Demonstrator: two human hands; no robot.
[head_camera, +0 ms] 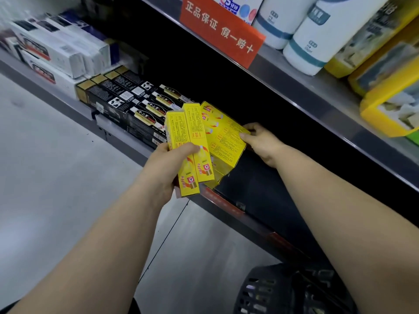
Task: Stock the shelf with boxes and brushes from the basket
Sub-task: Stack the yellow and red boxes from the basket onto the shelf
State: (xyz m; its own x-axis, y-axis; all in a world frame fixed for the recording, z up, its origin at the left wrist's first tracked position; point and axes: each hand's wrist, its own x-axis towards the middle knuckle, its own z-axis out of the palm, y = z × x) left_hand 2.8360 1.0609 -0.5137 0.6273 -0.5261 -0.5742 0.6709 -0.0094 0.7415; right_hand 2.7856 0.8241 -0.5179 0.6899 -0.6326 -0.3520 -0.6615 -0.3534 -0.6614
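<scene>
Boxes [181, 132], two slim rectangles of printed yellow cardboard, are sitting in the left hand [167, 168], fingers curling round them. The right hand [260, 141], arm outstretched, is pinching a corner of the yellow stack [224, 143] lying on the dark shelf [260, 196] above the slotted black basket [272, 288].

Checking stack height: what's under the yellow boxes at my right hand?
Yellow box ends show beneath the top boxes, on the lower shelf; their number is covered by those and the left hand.
</scene>
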